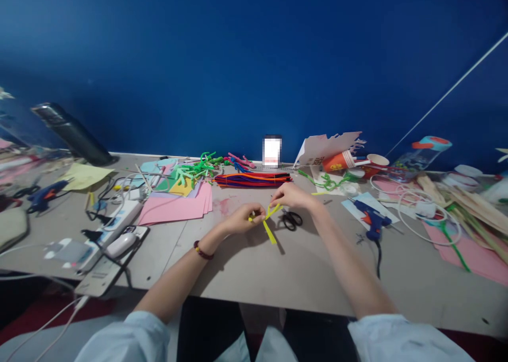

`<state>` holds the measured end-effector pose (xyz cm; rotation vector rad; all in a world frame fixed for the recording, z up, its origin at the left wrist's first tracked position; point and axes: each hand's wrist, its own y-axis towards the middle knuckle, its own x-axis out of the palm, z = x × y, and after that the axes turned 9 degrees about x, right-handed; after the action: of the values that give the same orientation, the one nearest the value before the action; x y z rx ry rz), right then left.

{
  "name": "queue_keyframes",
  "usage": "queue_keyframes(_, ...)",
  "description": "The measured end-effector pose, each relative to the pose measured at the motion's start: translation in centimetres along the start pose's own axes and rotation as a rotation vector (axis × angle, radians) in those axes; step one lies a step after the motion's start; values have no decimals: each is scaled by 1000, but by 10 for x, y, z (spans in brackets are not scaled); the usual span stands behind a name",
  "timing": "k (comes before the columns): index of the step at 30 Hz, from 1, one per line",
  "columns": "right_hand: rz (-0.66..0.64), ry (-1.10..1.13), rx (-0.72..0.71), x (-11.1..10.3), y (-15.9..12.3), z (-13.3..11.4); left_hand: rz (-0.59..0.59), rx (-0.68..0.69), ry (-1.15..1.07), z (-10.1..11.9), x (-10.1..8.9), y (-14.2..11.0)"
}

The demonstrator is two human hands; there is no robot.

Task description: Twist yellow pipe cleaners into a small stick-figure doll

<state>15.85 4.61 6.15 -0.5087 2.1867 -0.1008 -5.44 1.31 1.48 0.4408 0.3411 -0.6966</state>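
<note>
Several yellow pipe cleaners cross and twist together between my two hands, just above the table; one end hangs down toward the front edge. My left hand is closed around them from the left, with a short yellow end showing at its fingers. From the upper right, my right hand pinches the yellow strands near the crossing. Black-handled scissors lie on the table under and beside my right hand, their blades partly hidden. Behind both hands rests a bundle of red, purple and orange pipe cleaners.
Pink paper sheets and green twisted pipe cleaners lie left. A power strip and a phone are further left. To the right are a blue glue gun, paper cups and a coiled white cable.
</note>
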Motion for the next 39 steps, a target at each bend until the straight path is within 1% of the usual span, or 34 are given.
queue_keyframes(3,52,-32,-11,1,-6,-9,49,5,70,-5,3,0)
queue_keyframes(7,125,-44,-10,2,-15,-22,156,-42,137,-9,3,0)
queue_keyframes(10,184,-128,22,5,-20,-34,233,-38,185,-10,2,0)
queue_keyframes(12,204,-219,25,8,-24,-41,257,-44,262,-10,2,0)
queue_keyframes(16,183,-369,7,14,-29,-49,241,-71,432,-12,3,0)
queue_keyframes(20,123,-398,-45,17,-29,-47,311,-83,478,-19,3,0)
queue_keyframes(22,108,-392,-78,17,-29,-46,361,-86,438,-24,2,2)
queue_keyframes(25,100,-373,-88,16,-28,-46,421,-95,293,-32,1,4)
queue_keyframes(28,87,-346,-16,15,-28,-46,462,-137,100,-36,-1,7)
queue_keyframes(31,83,-292,38,12,-26,-43,494,-190,-102,-34,-2,8)
queue_keyframes(34,84,-222,39,8,-22,-35,493,-204,-276,-32,-1,6)
queue_keyframes(37,45,-165,36,4,-18,-25,462,-193,-419,-29,0,4)
queue_keyframes(39,6,-125,36,2,-15,-18,425,-185,-478,-27,0,3)
